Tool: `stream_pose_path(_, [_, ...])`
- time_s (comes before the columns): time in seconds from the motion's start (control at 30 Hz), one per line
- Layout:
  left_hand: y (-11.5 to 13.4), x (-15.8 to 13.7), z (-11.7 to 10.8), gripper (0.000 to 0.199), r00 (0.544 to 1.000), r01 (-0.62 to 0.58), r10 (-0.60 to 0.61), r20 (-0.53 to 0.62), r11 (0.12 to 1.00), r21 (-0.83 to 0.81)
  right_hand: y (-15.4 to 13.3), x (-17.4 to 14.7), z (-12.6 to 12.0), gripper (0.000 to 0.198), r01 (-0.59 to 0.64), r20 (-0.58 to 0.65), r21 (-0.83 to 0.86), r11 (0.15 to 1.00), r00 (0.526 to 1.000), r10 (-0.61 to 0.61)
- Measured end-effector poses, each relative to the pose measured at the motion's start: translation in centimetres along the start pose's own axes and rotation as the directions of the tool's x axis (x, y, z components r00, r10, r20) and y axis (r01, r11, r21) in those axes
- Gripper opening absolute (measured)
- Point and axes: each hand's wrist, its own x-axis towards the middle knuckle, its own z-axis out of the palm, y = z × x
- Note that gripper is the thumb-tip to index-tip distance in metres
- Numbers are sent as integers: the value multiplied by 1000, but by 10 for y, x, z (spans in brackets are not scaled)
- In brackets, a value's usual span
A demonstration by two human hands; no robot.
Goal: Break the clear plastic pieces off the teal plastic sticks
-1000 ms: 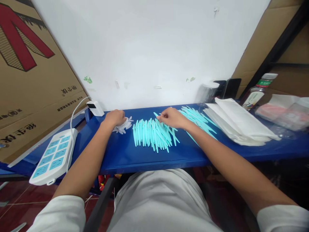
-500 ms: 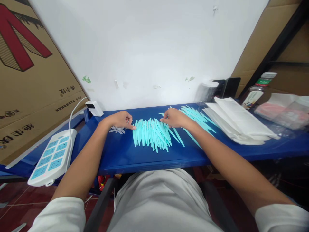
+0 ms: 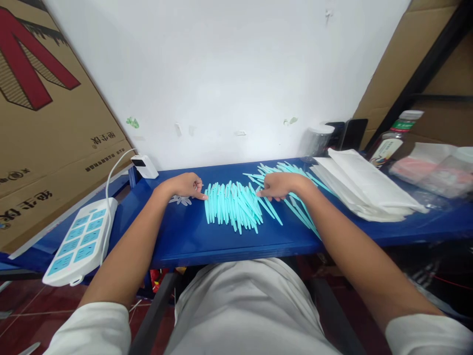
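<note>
A dense row of slim turquoise tapered sticks [image 3: 232,207] lies side by side on the blue table [image 3: 192,236], overlapping in places. At its left edge is my left hand [image 3: 189,186], fingers curled in and thumb stretched to the outermost stick; nothing shows in its fingers. On the row's right side my right hand [image 3: 279,186] is closed, with its thumb side toward the sticks. Whether it holds anything is hidden. More turquoise sticks [image 3: 301,212] lie loosely under and behind this hand. Beside my left hand are several small clear pieces [image 3: 181,200].
A white power strip [image 3: 79,241] and a small white device [image 3: 144,166] sit at the left. To the right lie white paper bags [image 3: 369,185], with a clear jar [image 3: 318,140], a labelled bottle [image 3: 393,140] and clear packs [image 3: 436,167]. A white wall [image 3: 229,79] closes off the back.
My right hand has shifted right and slightly nearer me, from the row's upper right part to its right side. My left hand has barely moved.
</note>
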Motion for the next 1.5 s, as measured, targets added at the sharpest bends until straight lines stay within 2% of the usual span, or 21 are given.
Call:
stream_pose_path(0.17, [-4,4,3,47,1000,5,-5,-11,1000,-2,-7,0,4,43,80,56,36,996,995,-82])
stream_pose_path(0.33, [-2,3,3,48,1000,12,-13,-6,1000,-7,-7,7,9,36,125,37,87,988,991,-129])
stream_pose_path(0.47, [0,2,2,48,1000,7,-7,-15,1000,3,-7,11,11,35,124,3,73,990,992,-124])
stream_pose_path(0.6, [2,2,2,49,1000,0,0,-25,1000,0,-9,10,10,46,96,-21,15,995,995,-96])
stream_pose_path(0.8, [9,-1,2,51,995,9,-11,-101,1000,-17,-9,11,10,55,33,-64,-6,999,997,-33])
stream_pose_path(0.9, [8,0,3,49,992,16,-17,-122,1000,-11,-10,10,10,59,33,-45,-11,999,998,-34])
stream_pose_path(1.17, [3,3,5,47,993,18,-15,-119,1000,25,-8,4,8,45,48,-9,-50,998,999,-49])
stream_pose_path(1.37, [9,0,3,46,991,65,-62,-117,998,25,-6,8,8,46,76,19,44,996,997,-77])
stream_pose_path(1.5, [9,1,3,45,991,55,-48,-128,997,51,-4,7,6,39,146,78,103,984,985,-154])
